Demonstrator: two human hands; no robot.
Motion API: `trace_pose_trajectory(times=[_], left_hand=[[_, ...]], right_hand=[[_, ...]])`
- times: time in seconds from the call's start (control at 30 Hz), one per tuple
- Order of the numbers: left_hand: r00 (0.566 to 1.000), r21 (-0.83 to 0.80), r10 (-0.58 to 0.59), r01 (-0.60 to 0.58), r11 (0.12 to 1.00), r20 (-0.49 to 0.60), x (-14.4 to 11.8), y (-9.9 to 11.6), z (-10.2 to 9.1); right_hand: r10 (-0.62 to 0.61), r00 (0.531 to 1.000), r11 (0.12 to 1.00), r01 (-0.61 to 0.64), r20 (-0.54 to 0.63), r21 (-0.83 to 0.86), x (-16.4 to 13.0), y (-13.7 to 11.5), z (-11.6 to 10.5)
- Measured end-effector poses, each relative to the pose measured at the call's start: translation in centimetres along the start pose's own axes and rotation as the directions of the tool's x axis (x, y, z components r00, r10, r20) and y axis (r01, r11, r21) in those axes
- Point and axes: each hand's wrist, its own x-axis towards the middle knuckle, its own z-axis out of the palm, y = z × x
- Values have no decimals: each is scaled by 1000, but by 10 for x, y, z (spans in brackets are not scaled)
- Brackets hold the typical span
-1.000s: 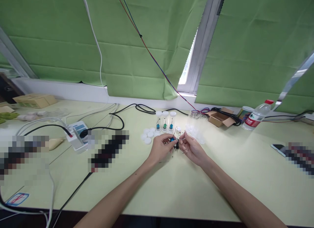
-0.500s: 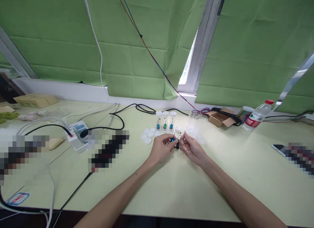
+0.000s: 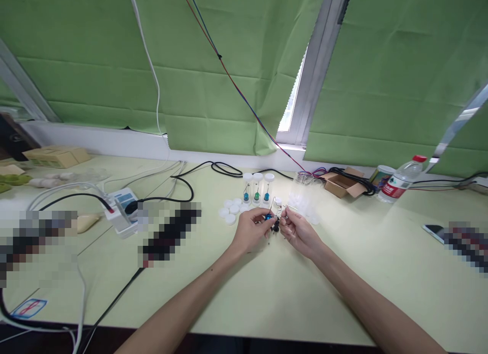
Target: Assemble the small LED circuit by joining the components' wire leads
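Pinching a small blue part, the left hand meets the right hand, closed on its thin wire, just before three capped vials.

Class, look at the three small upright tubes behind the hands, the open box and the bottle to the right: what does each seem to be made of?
Three tubes: probably clear plastic, see-through walls showing blue and green pieces inside, matte white caps.
Open box: corrugated cardboard, dull brown with folded flaps.
Bottle: likely thin clear plastic, glossy, with a red cap and printed label.
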Motion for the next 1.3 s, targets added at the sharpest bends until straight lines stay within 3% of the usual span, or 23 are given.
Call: trace_pose_trajectory(times=[0.77,1.0,1.3], left_hand=[[1000,-34,-25,25,999,10,1,-1,-2],[1000,-76,-20,21,997,8,1,1,-1],[998,-122,-66,64,990,-5,2,1,-3]], right_hand=[[4,999,999,-6,39,49,3,1,-5],[-210,977,968,203,-35,-145,-3,0,4],[-431,902,786,381,10,-486,-8,1,10]])
